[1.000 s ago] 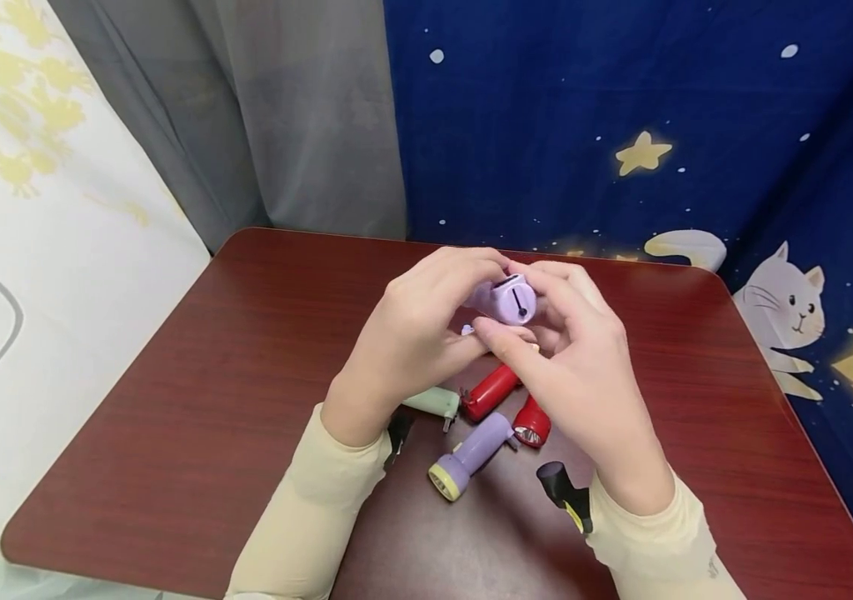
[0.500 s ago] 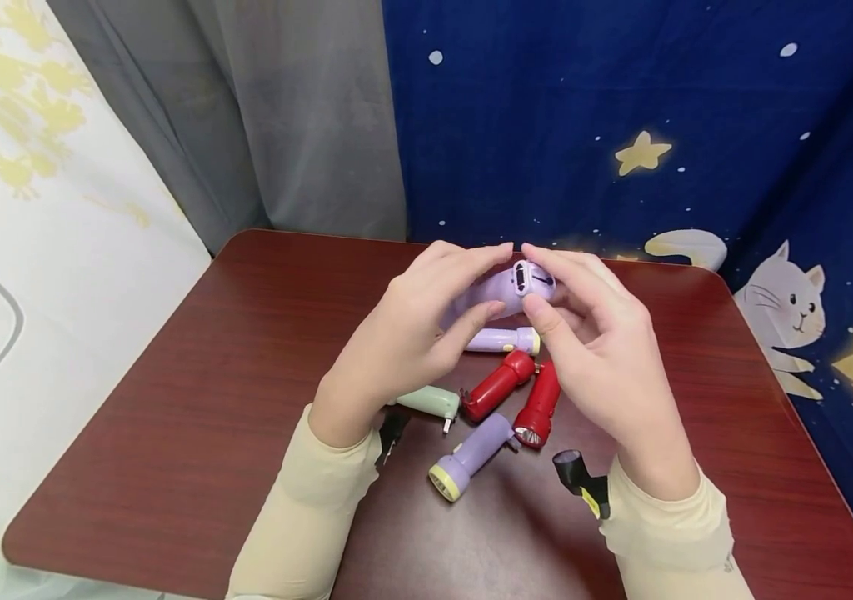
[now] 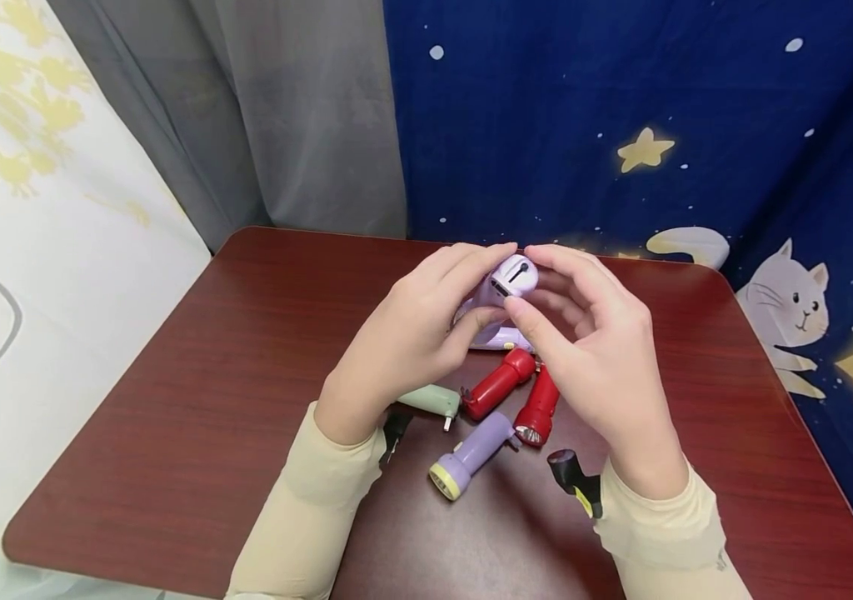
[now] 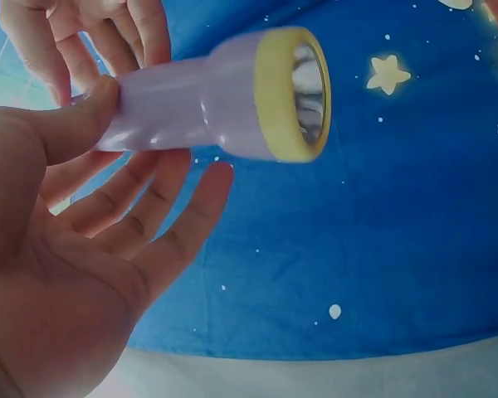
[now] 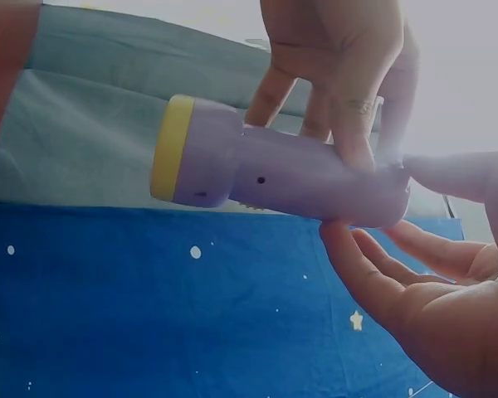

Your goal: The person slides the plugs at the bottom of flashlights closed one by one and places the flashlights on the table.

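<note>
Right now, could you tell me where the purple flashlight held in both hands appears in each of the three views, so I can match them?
Head: the purple flashlight is at upper centre, its butt end toward the camera, between the left hand and the right hand.
Left wrist: at the top, with its yellow-rimmed lens pointing right.
Right wrist: at centre, with its yellow rim on the left.
Shared landmark: the blue starry cloth behind.
</note>
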Tool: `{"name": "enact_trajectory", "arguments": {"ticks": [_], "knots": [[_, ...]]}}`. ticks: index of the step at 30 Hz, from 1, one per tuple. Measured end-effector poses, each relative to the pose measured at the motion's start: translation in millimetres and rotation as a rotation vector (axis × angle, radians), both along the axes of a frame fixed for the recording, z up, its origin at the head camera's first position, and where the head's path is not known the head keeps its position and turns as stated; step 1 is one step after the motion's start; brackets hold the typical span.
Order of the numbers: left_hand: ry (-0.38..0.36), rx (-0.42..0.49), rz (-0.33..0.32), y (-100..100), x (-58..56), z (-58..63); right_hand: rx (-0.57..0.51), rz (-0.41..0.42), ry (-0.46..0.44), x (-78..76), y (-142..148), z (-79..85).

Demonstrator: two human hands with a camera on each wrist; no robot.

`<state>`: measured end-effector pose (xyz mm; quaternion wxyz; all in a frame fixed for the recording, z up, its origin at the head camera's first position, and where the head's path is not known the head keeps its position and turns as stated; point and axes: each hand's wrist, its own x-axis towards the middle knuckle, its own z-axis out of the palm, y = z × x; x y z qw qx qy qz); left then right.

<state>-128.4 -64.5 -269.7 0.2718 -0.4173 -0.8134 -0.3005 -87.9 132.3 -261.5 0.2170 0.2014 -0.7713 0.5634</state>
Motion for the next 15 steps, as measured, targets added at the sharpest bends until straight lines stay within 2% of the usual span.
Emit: {"name": "enact_trajectory", "arguments": {"ticks": [9,15], "knots": [[-0.047,0.012,-0.001,1.0,-1.5,0.3,0.042,0.001,0.023,-2.9,-0.9,-4.3],[-0.087,0.012,0.006,0.2,-2.9,-1.7,0.087,0.019,-0.043,-6.1,1.5,-6.2]]}}
